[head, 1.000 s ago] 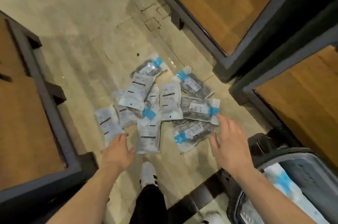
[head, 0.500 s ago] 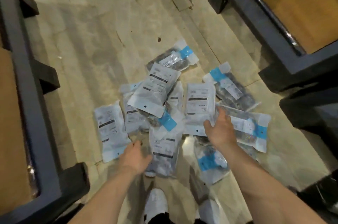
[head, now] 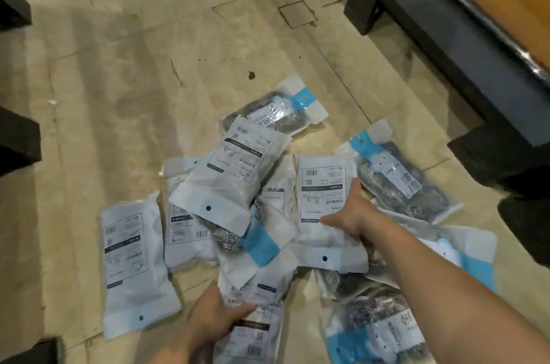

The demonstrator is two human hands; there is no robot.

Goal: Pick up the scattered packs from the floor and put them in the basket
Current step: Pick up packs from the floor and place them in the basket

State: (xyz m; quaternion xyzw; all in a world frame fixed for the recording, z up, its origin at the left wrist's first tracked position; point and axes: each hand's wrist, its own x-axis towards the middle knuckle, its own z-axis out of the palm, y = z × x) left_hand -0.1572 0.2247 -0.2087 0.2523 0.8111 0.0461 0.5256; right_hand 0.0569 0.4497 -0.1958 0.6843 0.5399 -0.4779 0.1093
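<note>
Left hand [head: 218, 316] lies at the near edge of the heap, thumb stretched over the printed face of a white pack [head: 253, 322] and the fingers tucked at its side, so it pinches that pack. The right hand [head: 349, 213] reaches in from the right and grips the middle white pack [head: 323, 206], thumb laid flat on its label and the fingers curled behind its right edge.

About ten packs are scattered on the beige tiled floor [head: 119, 66], most overlapping. One white pack [head: 134, 262] lies by itself at the left, just beside the heap. A tilted white pack [head: 232, 173] rests on top of the pile and covers part of a clear pack [head: 276, 113] with a blue strip at the far end. Another clear pack [head: 398, 179] with dark contents lies to the right, touching the gripped middle one. The right forearm crosses over two more packs at the lower right, hiding parts of them.

A dark-framed shelf [head: 446, 45] with a wooden board runs along the upper right, close to the packs there. More dark furniture [head: 18, 140] stands at the left edge, well apart from the heap. No basket shows in this view.
</note>
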